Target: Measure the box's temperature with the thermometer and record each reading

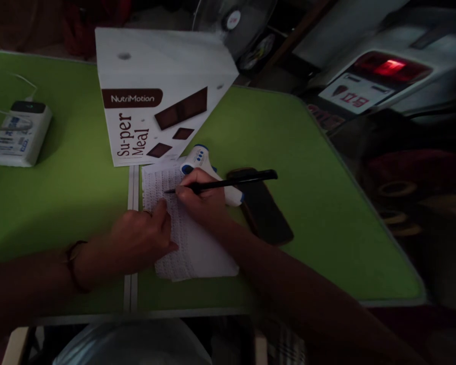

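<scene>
In the head view, my right hand is closed around a black pen. The pen's tip touches a sheet of paper covered with rows of small handwriting on its left part. My left hand rests on the paper's left edge, index finger stretched toward the pen tip and thumb apart, its other fingers curled. Partly hidden behind my right hand lies a white and blue infrared thermometer. Its handle end overlaps a dark smartphone lying to the right of the paper.
A white NutriMotion box stands just beyond the paper. At the left of the green table sits a white power bank-like block with cables. Past the right edge is a white machine with a red-lit display. A clear fan stands behind.
</scene>
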Available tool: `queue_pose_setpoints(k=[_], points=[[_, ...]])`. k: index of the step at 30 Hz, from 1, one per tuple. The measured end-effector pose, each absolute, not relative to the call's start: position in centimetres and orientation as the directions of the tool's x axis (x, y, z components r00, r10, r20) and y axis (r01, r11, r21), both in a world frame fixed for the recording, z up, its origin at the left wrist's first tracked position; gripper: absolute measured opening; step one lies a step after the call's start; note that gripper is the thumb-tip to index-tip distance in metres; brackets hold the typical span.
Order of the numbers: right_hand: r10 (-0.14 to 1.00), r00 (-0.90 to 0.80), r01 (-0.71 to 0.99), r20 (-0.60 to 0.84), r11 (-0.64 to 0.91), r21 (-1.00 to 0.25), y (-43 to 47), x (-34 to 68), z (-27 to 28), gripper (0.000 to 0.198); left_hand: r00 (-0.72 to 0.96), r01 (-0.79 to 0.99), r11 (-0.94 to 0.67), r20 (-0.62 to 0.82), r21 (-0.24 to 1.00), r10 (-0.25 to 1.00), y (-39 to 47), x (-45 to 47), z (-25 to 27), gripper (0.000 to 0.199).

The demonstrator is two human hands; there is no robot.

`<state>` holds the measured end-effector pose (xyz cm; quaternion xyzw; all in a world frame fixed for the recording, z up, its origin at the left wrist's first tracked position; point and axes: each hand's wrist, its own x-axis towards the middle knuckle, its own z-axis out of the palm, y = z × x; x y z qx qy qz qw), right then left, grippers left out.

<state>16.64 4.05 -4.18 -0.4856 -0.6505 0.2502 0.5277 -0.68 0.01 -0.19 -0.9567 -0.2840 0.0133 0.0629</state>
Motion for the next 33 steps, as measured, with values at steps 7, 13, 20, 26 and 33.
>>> queue_pose_setpoints(k=[7,13,20,26,33], points=[[0.909,-0.049,0.394,0.415,0.399,-0.828,4.1,16.73,-3.93,0.012,0.835,0.55,-0.829,0.065,-0.101,0.546,-0.05,-0.86,-0.47,0.047],[0.908,-0.054,0.398,0.414,0.4,-0.826,4.08,16.61,-3.68,0.013,0.835,0.55,-0.826,0.092,-0.127,0.542,-0.09,-0.85,-0.58,0.051],[0.916,-0.031,0.404,0.401,0.378,-0.833,4.03,16.41,-3.5,0.014,0.838,0.546,-0.827,0.091,-0.133,0.538,-0.03,-0.81,-0.45,0.048],[0.922,0.006,0.404,0.387,0.352,-0.844,4.18,16.62,-3.9,0.011,0.835,0.55,-0.827,0.058,-0.117,0.547,-0.03,-0.75,-0.31,0.048],[0.906,-0.05,0.398,0.42,0.404,-0.823,4.16,16.74,-4.01,0.012,0.838,0.545,-0.83,0.049,-0.119,0.543,0.0,-0.72,-0.35,0.048]])
